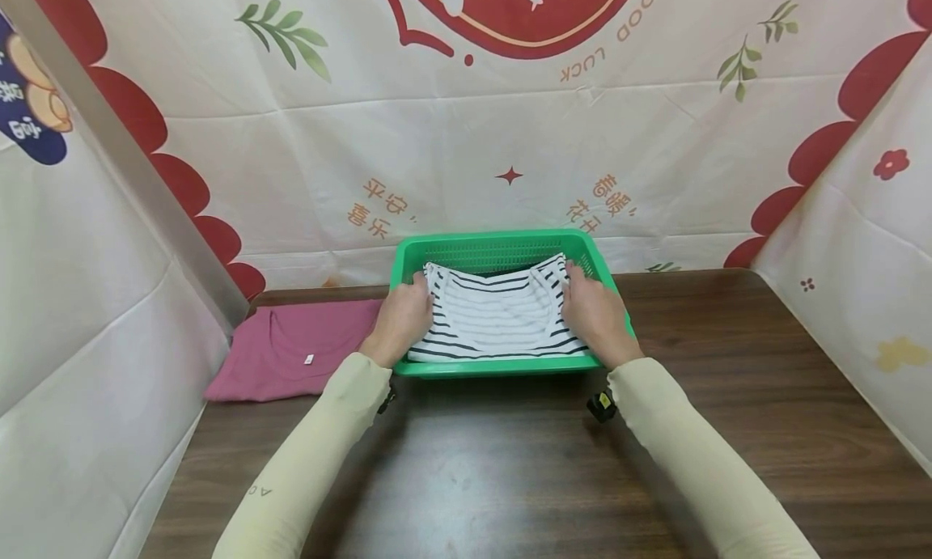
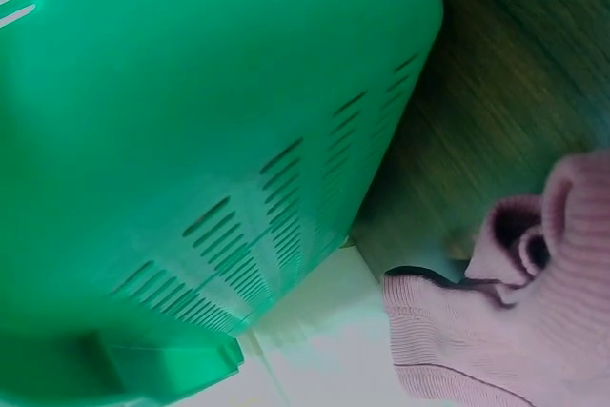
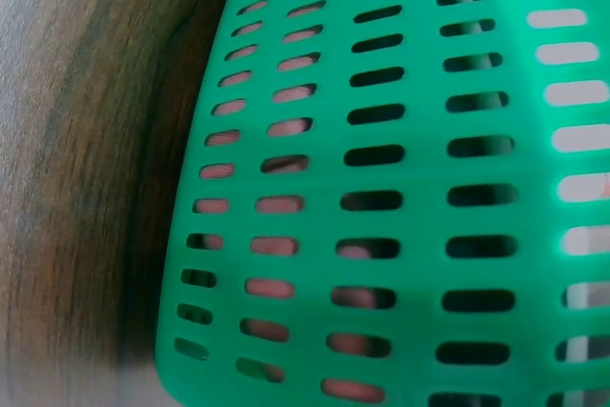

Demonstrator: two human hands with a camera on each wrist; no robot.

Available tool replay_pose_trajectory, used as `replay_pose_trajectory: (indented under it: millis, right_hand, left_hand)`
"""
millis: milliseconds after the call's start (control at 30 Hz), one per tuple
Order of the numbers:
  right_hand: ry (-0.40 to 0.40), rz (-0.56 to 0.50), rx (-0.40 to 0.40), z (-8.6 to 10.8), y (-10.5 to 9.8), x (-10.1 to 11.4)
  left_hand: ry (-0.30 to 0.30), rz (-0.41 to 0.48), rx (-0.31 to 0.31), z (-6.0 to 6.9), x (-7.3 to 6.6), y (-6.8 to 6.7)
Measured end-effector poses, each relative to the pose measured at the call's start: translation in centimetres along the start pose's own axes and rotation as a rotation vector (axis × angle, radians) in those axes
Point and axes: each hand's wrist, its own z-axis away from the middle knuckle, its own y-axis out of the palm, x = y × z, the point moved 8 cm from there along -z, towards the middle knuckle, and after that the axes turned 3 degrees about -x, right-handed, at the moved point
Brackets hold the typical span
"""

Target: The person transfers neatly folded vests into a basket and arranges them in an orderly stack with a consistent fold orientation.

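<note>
A white shirt with dark stripes (image 1: 498,308) lies in a green plastic basket (image 1: 495,366), its neckline spread wide. At the shirt's upper left corner my left hand (image 1: 403,315) pinches the fabric, reaching over the basket's side. My right hand (image 1: 599,310) grips the upper right corner in the same way. The wrist views show neither hand's grip: the left one faces the slotted basket wall (image 2: 191,140), and the right one looks at another slotted wall (image 3: 410,178), with something pinkish partly visible through the slots.
Left of the basket, a mauve shirt (image 1: 306,353) lies on the dark wooden table (image 1: 466,478); its ribbed fabric (image 2: 467,340) shows in the left wrist view. Behind the basket hangs a printed white cloth (image 1: 466,138). More white cloth borders both sides of the table.
</note>
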Motion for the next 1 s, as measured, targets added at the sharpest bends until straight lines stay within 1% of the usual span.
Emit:
replay_pose_trajectory:
  millis: [133,267,400,467,600,700,900,1000]
  right_hand:
    - [0.009,0.017,-0.008,0.0,0.0,0.0]
    - [0.023,0.019,-0.011,0.0,0.0,0.0]
    - [0.026,0.017,-0.014,0.1,0.0,0.0]
    - [0.009,0.013,-0.026,0.2,-0.1,0.1]
    - [-0.043,0.019,-0.052,0.4,-0.2,0.4]
    - [-0.071,0.038,-0.054,0.5,-0.3,0.5]
    - [-0.087,0.081,-0.034,0.5,-0.3,0.6]
    - [-0.105,0.107,-0.027,0.5,-0.2,0.6]
  left_hand:
    - [-0.018,-0.009,0.023,0.0,0.1,0.1]
    - [-0.037,0.005,0.035,0.1,0.0,0.0]
    - [-0.051,0.03,0.058,0.5,-0.3,-0.1]
    - [-0.049,0.029,0.071,0.7,-0.7,-0.2]
    - [-0.055,0.007,0.134,1.3,-1.3,0.0]
    - [-0.054,-0.021,0.181,1.8,-1.7,0.1]
    - [-0.019,-0.092,0.23,2.3,-2.4,0.3]
    - [-0.019,-0.12,0.25,2.4,-2.4,0.5]
